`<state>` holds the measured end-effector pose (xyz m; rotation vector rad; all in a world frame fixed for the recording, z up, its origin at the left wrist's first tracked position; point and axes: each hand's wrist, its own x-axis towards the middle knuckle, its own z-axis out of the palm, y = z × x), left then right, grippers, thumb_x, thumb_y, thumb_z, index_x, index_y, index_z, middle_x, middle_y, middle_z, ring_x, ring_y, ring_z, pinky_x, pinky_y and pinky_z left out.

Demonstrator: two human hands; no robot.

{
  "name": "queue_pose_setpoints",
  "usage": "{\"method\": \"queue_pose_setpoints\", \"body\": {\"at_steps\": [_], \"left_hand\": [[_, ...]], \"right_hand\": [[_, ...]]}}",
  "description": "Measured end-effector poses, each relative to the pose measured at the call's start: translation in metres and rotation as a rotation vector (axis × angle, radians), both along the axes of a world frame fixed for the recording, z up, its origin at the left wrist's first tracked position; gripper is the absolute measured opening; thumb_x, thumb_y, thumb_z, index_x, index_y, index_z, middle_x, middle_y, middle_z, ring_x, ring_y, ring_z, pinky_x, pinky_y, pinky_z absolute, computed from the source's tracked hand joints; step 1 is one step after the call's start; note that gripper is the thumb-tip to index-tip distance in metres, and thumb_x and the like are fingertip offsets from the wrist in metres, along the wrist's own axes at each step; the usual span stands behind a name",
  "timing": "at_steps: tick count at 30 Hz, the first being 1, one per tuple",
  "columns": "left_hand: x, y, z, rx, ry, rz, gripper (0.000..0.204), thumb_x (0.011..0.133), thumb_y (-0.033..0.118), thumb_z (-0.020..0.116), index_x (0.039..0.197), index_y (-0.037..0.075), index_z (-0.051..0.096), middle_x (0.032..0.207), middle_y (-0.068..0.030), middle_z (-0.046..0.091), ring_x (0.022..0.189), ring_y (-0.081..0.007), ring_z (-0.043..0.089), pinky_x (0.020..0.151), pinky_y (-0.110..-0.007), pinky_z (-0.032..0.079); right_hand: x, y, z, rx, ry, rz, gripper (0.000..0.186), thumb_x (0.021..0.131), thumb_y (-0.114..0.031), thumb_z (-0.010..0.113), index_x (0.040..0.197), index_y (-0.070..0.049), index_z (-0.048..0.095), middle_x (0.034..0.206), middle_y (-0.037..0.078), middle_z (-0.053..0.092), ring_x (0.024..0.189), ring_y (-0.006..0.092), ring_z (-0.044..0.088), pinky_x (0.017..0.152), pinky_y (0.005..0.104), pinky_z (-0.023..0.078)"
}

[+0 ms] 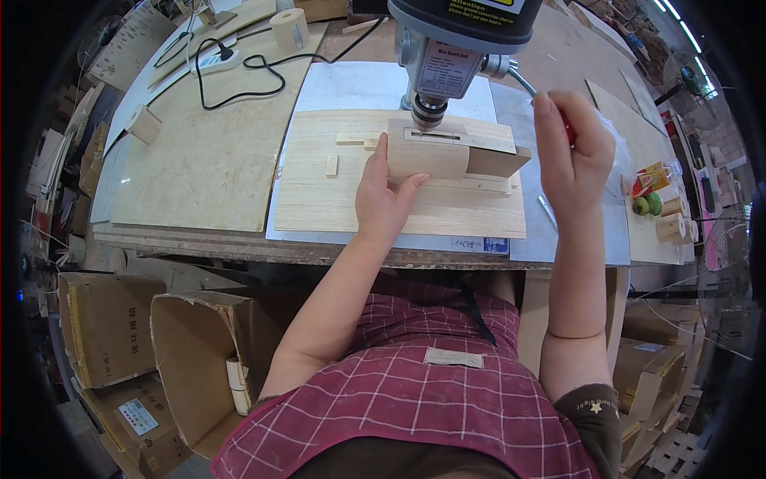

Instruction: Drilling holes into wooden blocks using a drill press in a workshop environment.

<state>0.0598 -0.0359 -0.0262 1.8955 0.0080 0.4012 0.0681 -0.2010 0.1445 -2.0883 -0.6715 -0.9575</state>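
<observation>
My left hand (383, 195) grips the left end of a pale wooden piece (427, 162), its thumb on the near side and its fingers along the left edge. A narrow dark slot inside a marked rectangle shows on the top of this piece. Just above the slot is the chuck (429, 114) of a small bench drill (448, 68); I cannot make out whether a bit touches the wood. Raised at the right, my right hand (576, 148) is closed round the end of the drill's feed lever (522, 79), where a bit of red shows.
Under the work lies a light wooden board (315, 209) with small wood strips, one a loose block (332, 165). A power strip (215, 61) with a black cable is at the far left. Green fruit (648, 205) sits at the right. Cardboard boxes (108, 327) stand below the table.
</observation>
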Motion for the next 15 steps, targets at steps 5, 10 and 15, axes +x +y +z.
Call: {"method": "queue_pose_setpoints", "body": {"at_steps": [5, 10, 15], "left_hand": [[0.003, 0.0, -0.004, -0.019, -0.021, 0.018, 0.082, 0.07, 0.023, 0.074, 0.136, 0.002, 0.03, 0.109, -0.015, 0.054, 0.094, -0.0266, 0.056, 0.077, -0.032, 0.047], [0.006, -0.002, -0.015, -0.003, -0.124, 0.072, 0.079, 0.069, 0.025, 0.072, 0.135, 0.007, 0.033, 0.117, -0.0174, 0.052, 0.104, -0.033, 0.054, 0.084, -0.038, 0.046], [-0.005, -0.004, 0.002, -0.031, -0.065, 0.061, 0.078, 0.068, 0.023, 0.071, 0.134, 0.007, 0.033, 0.115, -0.0173, 0.052, 0.096, -0.0325, 0.056, 0.079, -0.038, 0.047]], "right_hand": [[-0.003, 0.003, -0.018, -0.013, -0.03, -0.009, 0.009, 0.08, -0.003, 0.059, 0.072, -0.001, 0.055, 0.056, 0.006, 0.048, 0.047, 0.0143, 0.044, 0.046, 0.0255, 0.036], [0.003, -0.008, -0.059, 0.02, 0.039, -0.108, 0.005, 0.083, -0.003, 0.056, 0.084, 0.001, 0.059, 0.068, 0.007, 0.053, 0.057, 0.012, 0.047, 0.052, 0.0252, 0.037], [0.014, -0.03, -0.085, 0.127, -0.036, -0.053, 0.012, 0.089, -0.004, 0.051, 0.095, 0.003, 0.059, 0.075, 0.004, 0.054, 0.064, 0.0098, 0.045, 0.058, 0.0216, 0.039]]}}
